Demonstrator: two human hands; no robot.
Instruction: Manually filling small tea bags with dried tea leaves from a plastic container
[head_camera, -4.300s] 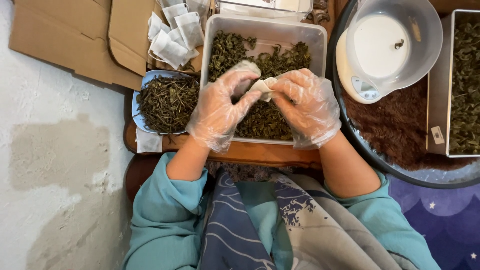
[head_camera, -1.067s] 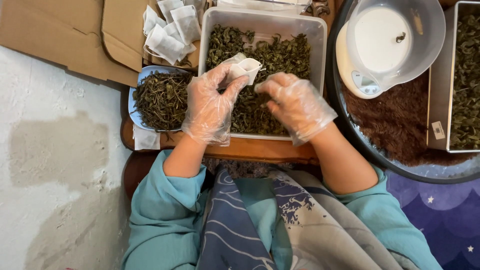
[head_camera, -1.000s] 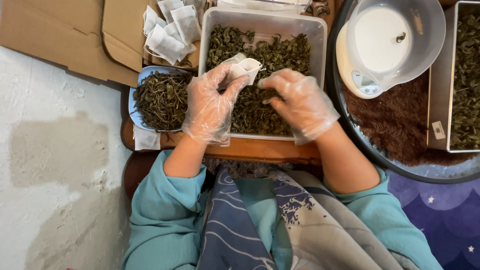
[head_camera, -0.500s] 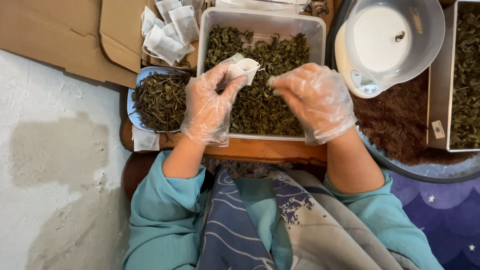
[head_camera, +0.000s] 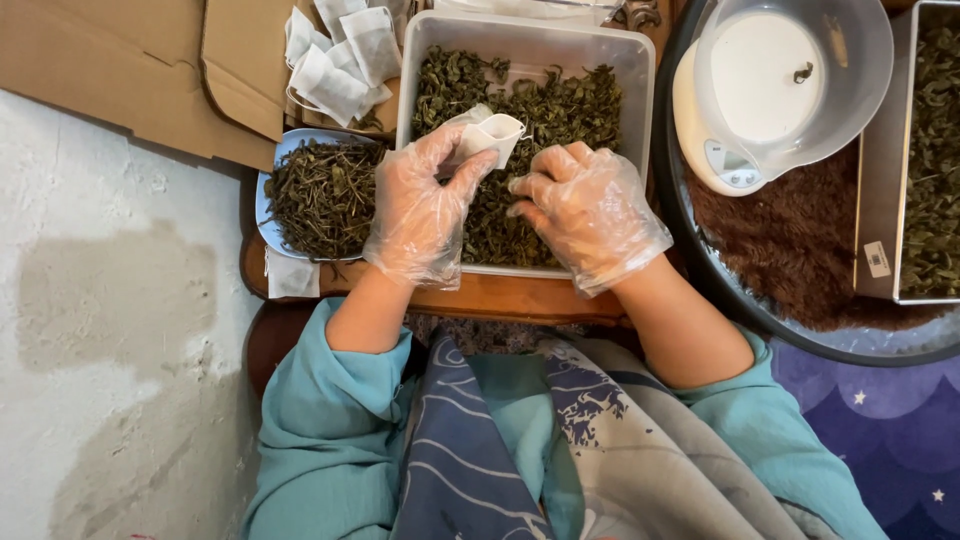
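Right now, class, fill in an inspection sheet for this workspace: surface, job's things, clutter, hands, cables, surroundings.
Surface: wooden table edge under the containers.
Job's things: white tub of dried green leaves; small open white filter bag.
Clutter: blue dish of dried stems; pile of filter bags; flattened cardboard; kitchen scale bearing a clear bowl.
Hands: both gloved; left hand holds the bag open, right hand pinches at the leaves.
Cables: nothing seen.
Surroundings: pale plastered surface; round tray with brown mat.
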